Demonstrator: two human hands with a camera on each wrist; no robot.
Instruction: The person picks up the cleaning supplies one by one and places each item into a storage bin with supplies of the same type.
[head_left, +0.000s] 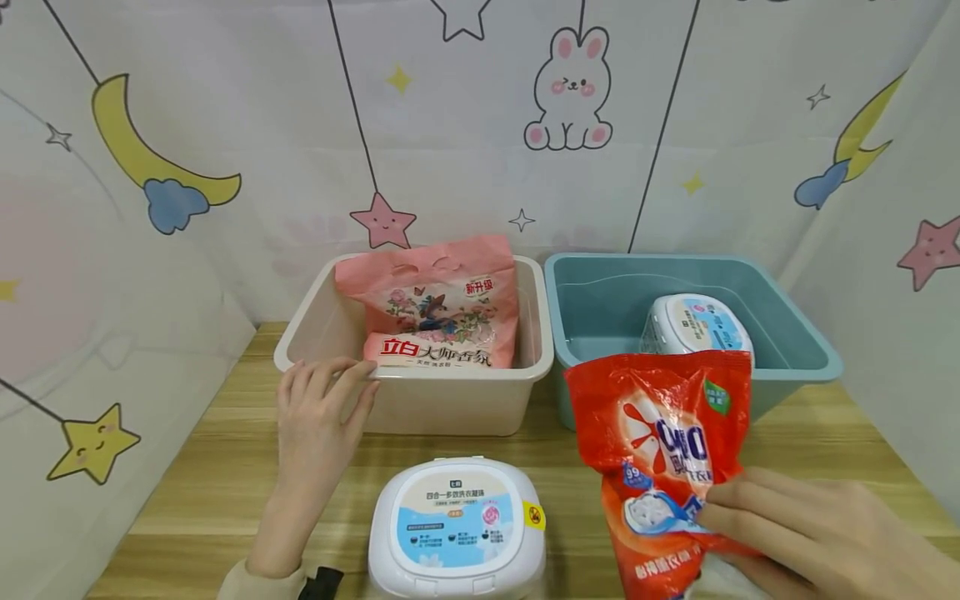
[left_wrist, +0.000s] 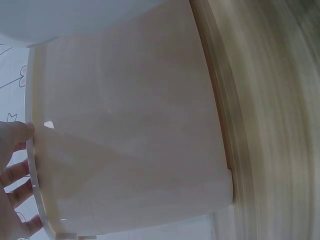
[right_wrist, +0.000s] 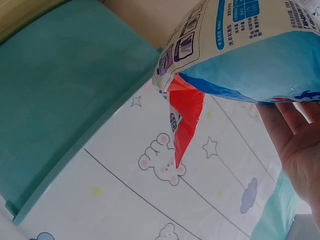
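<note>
My left hand (head_left: 318, 425) grips the front rim of the cream basin (head_left: 442, 408) near its left corner, thumb outside and fingers over the edge. A pink bag of washing powder (head_left: 442, 308) leans upright inside that basin. On the right, my right hand (head_left: 817, 533) holds a red bag of washing powder (head_left: 667, 417) by its lower right side. It hangs in front of the blue-green basin (head_left: 607, 292) and overlaps its front wall. The right wrist view shows the bag's printed back (right_wrist: 200, 45), with fingers (right_wrist: 277, 125) behind it.
A white tub of laundry pods (head_left: 457, 533) with a blue label stands on the wooden table (head_left: 217, 467), before the cream basin. A similar tub (head_left: 697, 321) sits inside the blue-green basin. The basins stand side by side against a patterned cloth backdrop (head_left: 480, 125).
</note>
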